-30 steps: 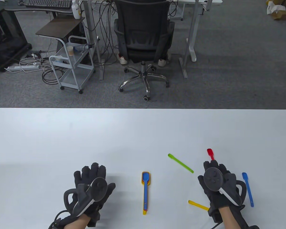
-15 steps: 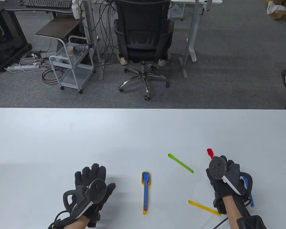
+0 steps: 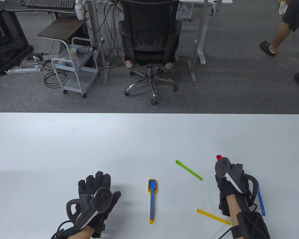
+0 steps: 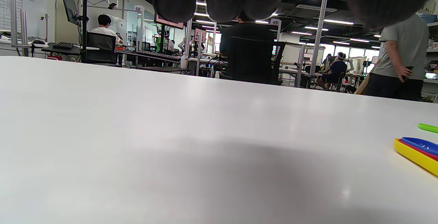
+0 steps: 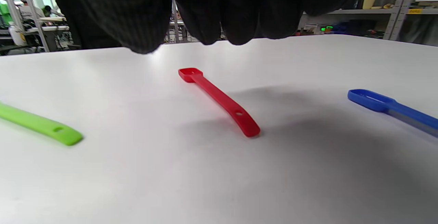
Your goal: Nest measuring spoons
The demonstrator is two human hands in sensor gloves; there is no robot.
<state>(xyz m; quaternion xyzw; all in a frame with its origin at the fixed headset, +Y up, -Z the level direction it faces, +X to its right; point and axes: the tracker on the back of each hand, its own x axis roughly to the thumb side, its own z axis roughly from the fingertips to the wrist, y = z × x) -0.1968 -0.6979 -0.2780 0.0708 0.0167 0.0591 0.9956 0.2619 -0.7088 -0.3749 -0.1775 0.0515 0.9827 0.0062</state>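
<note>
A nested stack of spoons point(image 3: 152, 199), blue on top of a yellow one, lies at the table's front middle; the left wrist view point(image 4: 417, 150) shows a red layer between them. Loose on the right lie a green spoon point(image 3: 188, 170), a small yellow spoon point(image 3: 213, 217), a slim blue spoon point(image 3: 260, 199) and a red spoon point(image 3: 218, 157). My right hand point(image 3: 226, 174) hovers over the red spoon point(image 5: 219, 100), fingers hanging above it, not touching and empty. My left hand point(image 3: 97, 184) rests flat on the table, fingers spread, left of the stack.
The white table point(image 3: 89, 139) stretches bare behind the spoons. An office chair point(image 3: 149, 44) and a metal cart point(image 3: 74, 72) stand beyond its far edge. A person point(image 3: 289, 27) walks by at the back right.
My right hand has moved forward and tilted over the red spoon, uncovering the small yellow spoon's handle. My left hand has stayed still. A person has walked into view at the back right.
</note>
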